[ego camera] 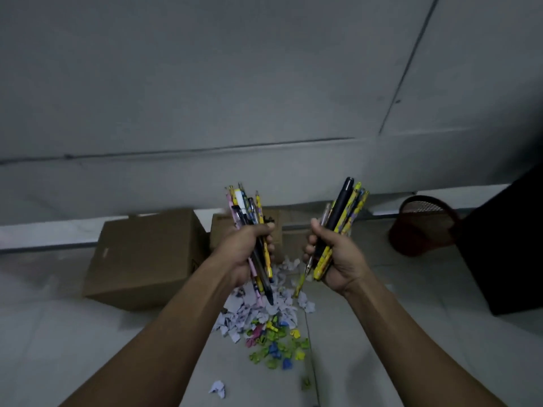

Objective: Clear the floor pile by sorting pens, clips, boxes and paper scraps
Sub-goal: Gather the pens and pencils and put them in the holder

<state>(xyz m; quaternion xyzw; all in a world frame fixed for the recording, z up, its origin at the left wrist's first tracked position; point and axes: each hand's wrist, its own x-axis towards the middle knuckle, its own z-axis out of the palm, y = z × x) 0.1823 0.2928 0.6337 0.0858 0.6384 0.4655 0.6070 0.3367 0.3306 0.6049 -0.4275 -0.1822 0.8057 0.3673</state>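
Note:
My left hand (241, 251) grips a bundle of several pens (249, 210), mostly yellow, pink and black, held upright above the floor. A second bundle of pens (346, 210), yellow patterned ones and a thick black one, is gripped by my right hand (338, 259). Below both hands lies a pile of white paper scraps (264, 306) on the floor. Nearer to me, several coloured clips (276, 345) in green, blue, yellow and pink are scattered. A big cardboard box (144, 257) lies to the left, and a smaller cardboard box (282, 227) shows behind my hands.
A red mesh basket (423, 227) stands at the right by a dark object (505, 248). A grey wall (235, 83) rises behind the boxes. One stray paper scrap (218, 388) lies on the pale tiled floor (73, 333) near me.

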